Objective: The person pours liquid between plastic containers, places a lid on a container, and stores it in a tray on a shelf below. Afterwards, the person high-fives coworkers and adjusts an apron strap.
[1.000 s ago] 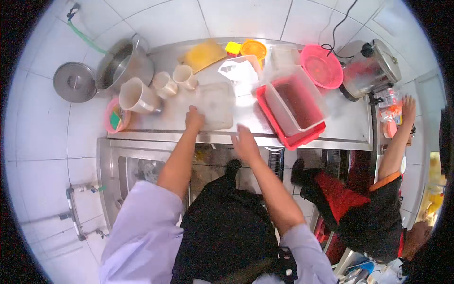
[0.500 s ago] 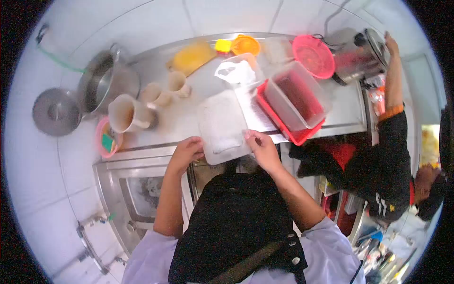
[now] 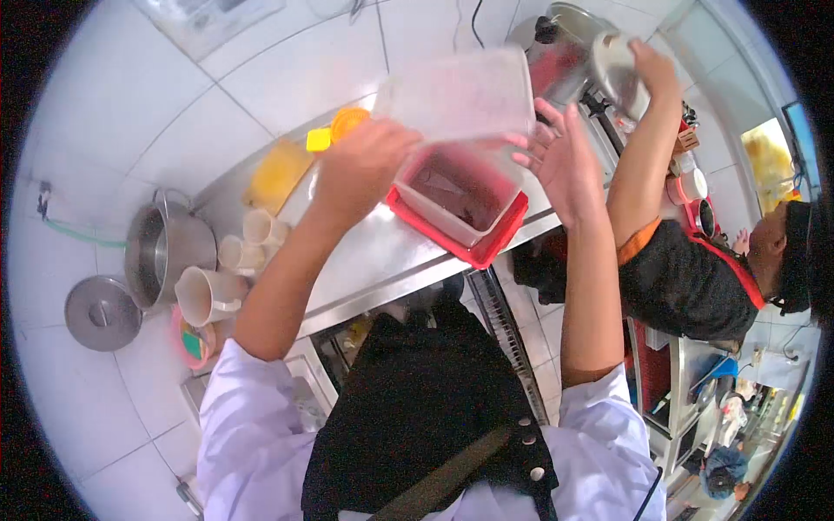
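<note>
A translucent plastic lid (image 3: 460, 91) is tilted up above and behind a clear plastic tub (image 3: 452, 187) that sits in a red tray (image 3: 486, 252). At the lid's lower left corner, my left hand (image 3: 360, 169) is closed on it, its fingertips partly hidden and blurred. My right hand (image 3: 565, 165) is open beside the lid's lower right corner, fingers apart; whether they touch the lid I cannot tell. Dark reddish contents show inside the tub, whose top is uncovered.
On the steel counter (image 3: 347, 265) stand several beige jugs (image 3: 208, 295), a large pot (image 3: 165, 252), a yellow board (image 3: 278, 178) and an orange basket (image 3: 350, 126). A co-worker's arm (image 3: 647, 156) holds a metal lid (image 3: 618, 74) by a cooker (image 3: 560, 56) at the right.
The plastic lid has gone from low in front of me to above the tub. My right hand has opened. The co-worker has lifted the metal lid off the cooker. My view has turned right.
</note>
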`<control>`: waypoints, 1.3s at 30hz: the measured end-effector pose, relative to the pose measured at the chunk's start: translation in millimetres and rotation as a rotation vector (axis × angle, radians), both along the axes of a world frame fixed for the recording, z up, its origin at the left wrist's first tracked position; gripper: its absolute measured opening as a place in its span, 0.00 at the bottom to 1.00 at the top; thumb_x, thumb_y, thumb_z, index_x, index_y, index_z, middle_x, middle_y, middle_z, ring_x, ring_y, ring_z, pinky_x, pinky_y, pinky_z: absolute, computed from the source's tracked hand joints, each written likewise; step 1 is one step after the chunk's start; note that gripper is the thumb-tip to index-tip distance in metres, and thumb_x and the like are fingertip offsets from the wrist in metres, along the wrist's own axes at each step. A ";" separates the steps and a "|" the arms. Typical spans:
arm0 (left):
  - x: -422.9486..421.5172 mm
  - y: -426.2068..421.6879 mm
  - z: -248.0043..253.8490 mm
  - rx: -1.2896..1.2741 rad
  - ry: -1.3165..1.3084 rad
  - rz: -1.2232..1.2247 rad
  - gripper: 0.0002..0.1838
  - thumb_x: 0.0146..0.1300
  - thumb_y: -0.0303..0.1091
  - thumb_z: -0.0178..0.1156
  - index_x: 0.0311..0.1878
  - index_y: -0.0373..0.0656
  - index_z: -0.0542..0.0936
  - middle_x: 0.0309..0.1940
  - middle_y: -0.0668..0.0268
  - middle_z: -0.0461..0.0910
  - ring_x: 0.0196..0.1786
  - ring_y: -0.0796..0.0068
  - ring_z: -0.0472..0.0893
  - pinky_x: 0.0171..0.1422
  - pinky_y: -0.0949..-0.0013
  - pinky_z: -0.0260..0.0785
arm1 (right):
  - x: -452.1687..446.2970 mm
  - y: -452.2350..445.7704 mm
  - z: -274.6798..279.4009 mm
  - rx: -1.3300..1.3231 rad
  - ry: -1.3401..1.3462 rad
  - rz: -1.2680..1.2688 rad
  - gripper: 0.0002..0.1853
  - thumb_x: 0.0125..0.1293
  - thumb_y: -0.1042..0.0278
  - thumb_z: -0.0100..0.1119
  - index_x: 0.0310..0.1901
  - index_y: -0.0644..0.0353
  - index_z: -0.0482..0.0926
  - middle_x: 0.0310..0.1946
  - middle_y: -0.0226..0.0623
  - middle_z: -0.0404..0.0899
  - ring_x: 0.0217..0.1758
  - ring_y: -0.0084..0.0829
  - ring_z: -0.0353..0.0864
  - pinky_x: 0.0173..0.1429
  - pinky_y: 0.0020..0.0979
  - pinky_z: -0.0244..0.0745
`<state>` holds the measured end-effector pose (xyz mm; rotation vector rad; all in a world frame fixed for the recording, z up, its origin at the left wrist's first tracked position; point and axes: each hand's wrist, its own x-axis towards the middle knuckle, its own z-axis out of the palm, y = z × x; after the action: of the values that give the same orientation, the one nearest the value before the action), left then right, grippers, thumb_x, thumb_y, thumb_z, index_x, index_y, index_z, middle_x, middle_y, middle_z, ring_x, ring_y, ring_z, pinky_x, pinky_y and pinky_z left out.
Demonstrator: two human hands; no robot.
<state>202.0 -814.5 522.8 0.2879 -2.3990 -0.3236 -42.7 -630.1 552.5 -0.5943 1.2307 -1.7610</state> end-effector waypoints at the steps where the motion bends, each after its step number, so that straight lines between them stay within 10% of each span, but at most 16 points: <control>1: -11.0 -5.0 -15.3 -0.265 -0.096 -0.082 0.14 0.65 0.31 0.63 0.54 0.47 0.85 0.45 0.60 0.85 0.46 0.61 0.86 0.49 0.62 0.81 | -2.0 -6.4 -3.4 -0.035 -0.092 -0.019 0.36 0.81 0.38 0.48 0.71 0.66 0.68 0.61 0.42 0.81 0.60 0.31 0.82 0.64 0.37 0.74; 6: -19.4 -15.4 -86.6 -0.200 -0.260 -0.273 0.13 0.63 0.30 0.60 0.51 0.47 0.83 0.45 0.62 0.84 0.50 0.58 0.84 0.52 0.59 0.79 | -23.9 4.1 -121.1 0.492 0.625 -0.162 0.27 0.73 0.56 0.67 0.61 0.70 0.73 0.44 0.39 0.87 0.43 0.31 0.86 0.48 0.35 0.81; 12: -11.1 -14.4 -111.8 -0.101 -0.309 -0.316 0.09 0.62 0.29 0.61 0.46 0.46 0.83 0.44 0.63 0.82 0.52 0.59 0.82 0.56 0.57 0.77 | 28.3 38.4 -113.3 0.736 1.051 -0.254 0.46 0.64 0.59 0.72 0.75 0.76 0.59 0.25 0.46 0.81 0.31 0.47 0.86 0.40 0.42 0.80; 17: -15.6 -15.0 -103.1 0.118 -0.457 -0.322 0.09 0.65 0.33 0.63 0.47 0.45 0.82 0.47 0.60 0.82 0.53 0.55 0.81 0.61 0.55 0.75 | 39.2 50.8 -111.6 0.809 1.068 -0.184 0.46 0.64 0.58 0.72 0.78 0.64 0.60 0.58 0.60 0.77 0.57 0.56 0.82 0.62 0.49 0.77; 20: -38.1 -28.6 -117.4 0.212 -0.109 -0.047 0.19 0.69 0.40 0.63 0.58 0.43 0.79 0.53 0.55 0.81 0.58 0.49 0.80 0.68 0.54 0.71 | 29.8 54.8 -128.3 0.639 1.015 -0.143 0.43 0.65 0.58 0.70 0.78 0.60 0.62 0.71 0.63 0.63 0.68 0.60 0.72 0.72 0.50 0.70; 27: -101.5 -73.3 -168.7 0.654 -0.257 0.165 0.25 0.74 0.47 0.60 0.66 0.40 0.80 0.56 0.46 0.85 0.60 0.49 0.84 0.69 0.57 0.73 | 35.7 31.1 -137.4 0.677 1.407 -0.194 0.34 0.70 0.58 0.63 0.75 0.60 0.68 0.75 0.60 0.62 0.74 0.59 0.68 0.75 0.51 0.67; 32: -99.7 -64.1 -142.8 0.917 -0.254 0.237 0.21 0.74 0.46 0.59 0.57 0.40 0.85 0.39 0.54 0.88 0.44 0.54 0.88 0.55 0.54 0.79 | 39.8 32.7 -133.6 0.636 1.404 -0.205 0.31 0.72 0.59 0.60 0.73 0.63 0.69 0.75 0.59 0.64 0.76 0.57 0.66 0.75 0.55 0.66; 39: -130.2 -87.6 -157.8 0.726 -0.342 0.255 0.23 0.73 0.51 0.58 0.42 0.37 0.86 0.31 0.54 0.86 0.35 0.59 0.86 0.45 0.54 0.75 | 27.4 27.2 -147.0 0.578 1.500 -0.170 0.30 0.73 0.59 0.59 0.73 0.62 0.69 0.74 0.57 0.65 0.75 0.56 0.67 0.76 0.54 0.66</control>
<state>71.8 -902.1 365.0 1.0354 -2.4377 -1.0944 -15.3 -602.9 405.5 -1.5587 2.6719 -0.7469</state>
